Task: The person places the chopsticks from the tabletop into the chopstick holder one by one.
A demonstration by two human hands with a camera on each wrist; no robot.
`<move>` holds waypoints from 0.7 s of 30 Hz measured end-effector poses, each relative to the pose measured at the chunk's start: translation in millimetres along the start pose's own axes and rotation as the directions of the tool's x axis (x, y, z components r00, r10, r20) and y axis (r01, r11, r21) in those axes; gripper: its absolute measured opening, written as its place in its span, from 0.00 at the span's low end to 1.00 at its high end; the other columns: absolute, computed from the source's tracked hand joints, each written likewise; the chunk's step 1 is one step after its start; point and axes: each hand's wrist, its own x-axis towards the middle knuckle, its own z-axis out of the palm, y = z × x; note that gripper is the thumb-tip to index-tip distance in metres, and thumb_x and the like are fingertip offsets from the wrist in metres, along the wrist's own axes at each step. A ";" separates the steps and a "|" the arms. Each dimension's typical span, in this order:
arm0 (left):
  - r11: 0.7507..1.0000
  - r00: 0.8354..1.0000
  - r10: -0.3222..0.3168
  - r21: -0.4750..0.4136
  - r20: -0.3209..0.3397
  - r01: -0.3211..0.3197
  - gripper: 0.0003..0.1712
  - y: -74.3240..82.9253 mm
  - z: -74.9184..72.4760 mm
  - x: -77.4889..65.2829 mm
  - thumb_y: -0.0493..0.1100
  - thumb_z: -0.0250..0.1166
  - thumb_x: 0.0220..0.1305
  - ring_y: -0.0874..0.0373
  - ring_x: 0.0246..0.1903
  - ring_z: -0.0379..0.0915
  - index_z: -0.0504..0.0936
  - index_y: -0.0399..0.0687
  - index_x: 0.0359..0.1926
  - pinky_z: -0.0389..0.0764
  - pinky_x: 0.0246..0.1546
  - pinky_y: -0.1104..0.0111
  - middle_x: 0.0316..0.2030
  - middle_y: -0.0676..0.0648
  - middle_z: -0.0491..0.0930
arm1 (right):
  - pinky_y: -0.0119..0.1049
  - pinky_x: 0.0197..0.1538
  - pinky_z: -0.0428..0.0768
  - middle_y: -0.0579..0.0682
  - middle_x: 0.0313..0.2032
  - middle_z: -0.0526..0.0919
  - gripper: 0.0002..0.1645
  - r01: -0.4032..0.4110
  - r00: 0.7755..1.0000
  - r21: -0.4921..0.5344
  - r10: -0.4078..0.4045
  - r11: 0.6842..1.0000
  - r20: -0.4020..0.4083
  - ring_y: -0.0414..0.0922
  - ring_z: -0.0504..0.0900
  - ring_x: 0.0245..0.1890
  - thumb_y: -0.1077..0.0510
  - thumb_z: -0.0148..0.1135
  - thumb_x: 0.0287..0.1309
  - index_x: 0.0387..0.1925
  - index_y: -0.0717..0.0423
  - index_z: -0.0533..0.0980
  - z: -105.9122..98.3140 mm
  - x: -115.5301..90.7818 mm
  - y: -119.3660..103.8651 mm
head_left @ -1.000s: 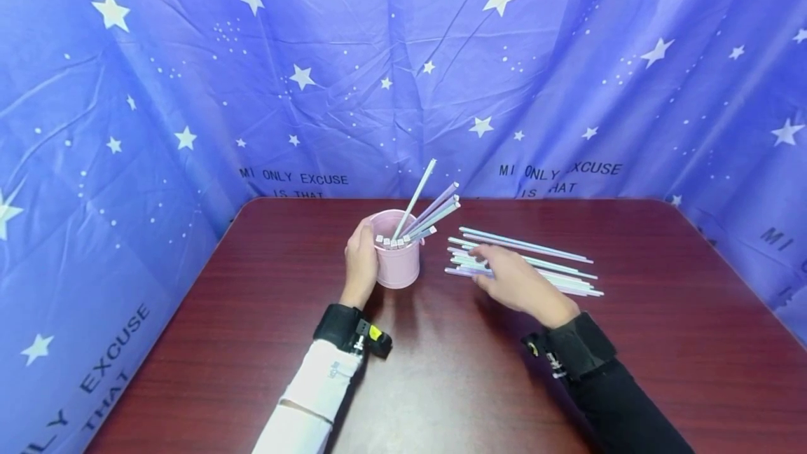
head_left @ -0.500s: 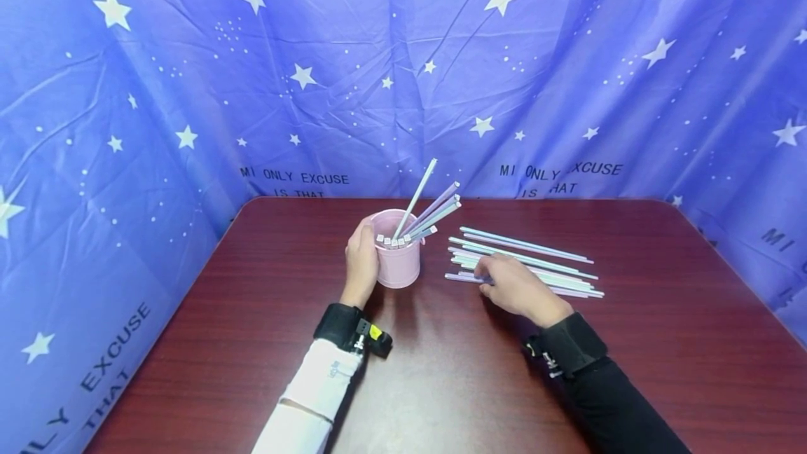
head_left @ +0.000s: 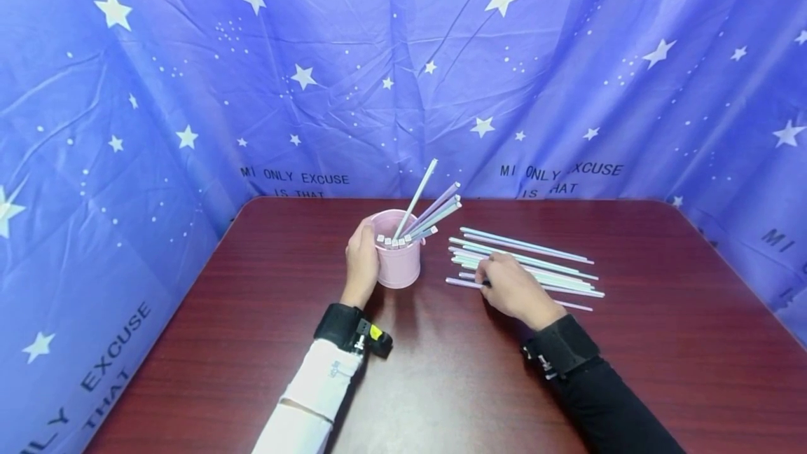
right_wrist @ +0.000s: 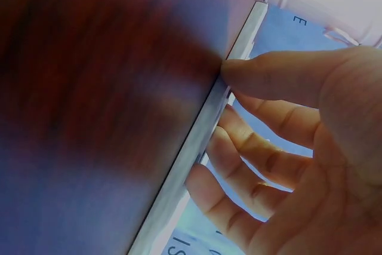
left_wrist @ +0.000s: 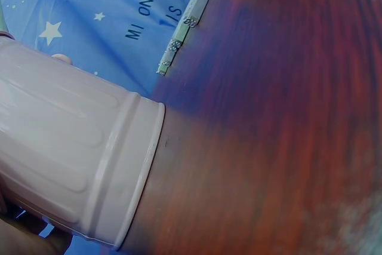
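Note:
A pink bucket (head_left: 398, 268) stands on the table, with my left hand (head_left: 362, 265) holding its left side. In the left wrist view, fingers (left_wrist: 30, 240) show at the bucket's lower edge. Several thin pastel sticks (head_left: 435, 210) with square ends lean out of the bucket. To its right lies a spread of similar sticks (head_left: 526, 242). My right hand (head_left: 517, 293) is over the near side of that spread. In the right wrist view it pinches a pale stick (right_wrist: 185, 153) between thumb and forefinger, the other fingers curved behind it.
The dark red wooden table (head_left: 265, 384) has a back edge close to a blue curtain (head_left: 391, 125) with white stars and lettering. Both wrists wear black straps (head_left: 564, 345) carrying small cameras.
My right hand has moved a little toward the near side, and the nearest stick has come away from the others toward me. The left hand and the bucket have stayed put.

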 end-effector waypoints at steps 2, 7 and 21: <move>1.000 1.000 0.001 0.004 -0.001 -0.001 0.27 -0.3 0.0 -0.1 0.49 0.45 0.83 0.44 0.65 0.81 0.86 0.45 0.62 0.77 0.70 0.48 0.61 0.40 0.87 | 0.50 0.43 0.86 0.51 0.36 0.80 0.05 -0.003 1.000 0.005 0.003 1.000 0.005 0.54 0.82 0.44 0.66 0.68 0.58 0.33 0.53 0.83 -0.6 0.5 0.1; 1.000 1.000 0.002 0.013 -0.003 -0.002 0.27 -1.0 -0.3 -0.1 0.49 0.44 0.83 0.44 0.65 0.81 0.86 0.45 0.62 0.77 0.70 0.48 0.61 0.41 0.87 | 0.52 0.49 0.86 0.52 0.37 0.81 0.04 0.019 1.000 0.030 -0.019 0.999 -0.017 0.53 0.82 0.43 0.66 0.71 0.58 0.33 0.56 0.84 -6.8 1.8 -1.2; 1.000 1.000 -0.005 0.008 0.003 0.005 0.27 0.6 -0.6 -0.5 0.47 0.44 0.82 0.44 0.65 0.81 0.86 0.46 0.62 0.77 0.70 0.48 0.61 0.41 0.87 | 0.45 0.41 0.85 0.55 0.38 0.87 0.11 0.155 0.947 0.196 -0.089 0.968 -0.310 0.49 0.85 0.38 0.71 0.65 0.68 0.51 0.64 0.81 -43.7 3.4 -20.4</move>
